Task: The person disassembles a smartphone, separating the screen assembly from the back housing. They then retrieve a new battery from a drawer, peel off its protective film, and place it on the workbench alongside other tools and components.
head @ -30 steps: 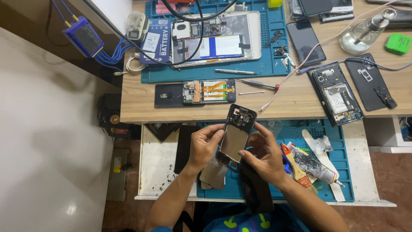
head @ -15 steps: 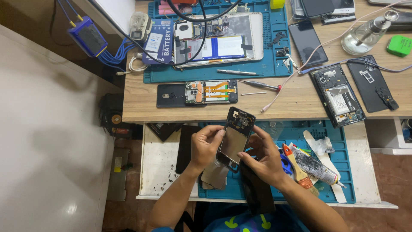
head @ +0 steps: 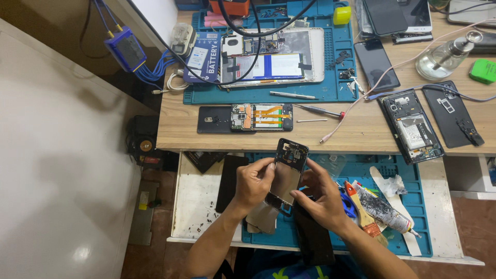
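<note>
I hold a black phone frame [head: 287,173] with a bare metal inner plate, tilted, over an open drawer. My left hand [head: 254,182] grips its left edge, thumb on the side. My right hand [head: 316,199] holds its right and lower edge, fingers curled against it. Under the hands a blue work mat [head: 361,170] lines the drawer. A dark phone panel [head: 313,237] lies on the mat below my right hand.
On the wooden desk [head: 351,135] lie an opened phone with orange flex cables [head: 258,117], a tablet with its back off [head: 274,57], a screwdriver [head: 320,110], two more opened phones [head: 413,126] and a glass bottle [head: 439,59]. A brush [head: 364,214] and glue tube [head: 382,209] rest in the drawer.
Both hands keep hold of the phone frame; it has barely shifted. The view has drifted slightly.
</note>
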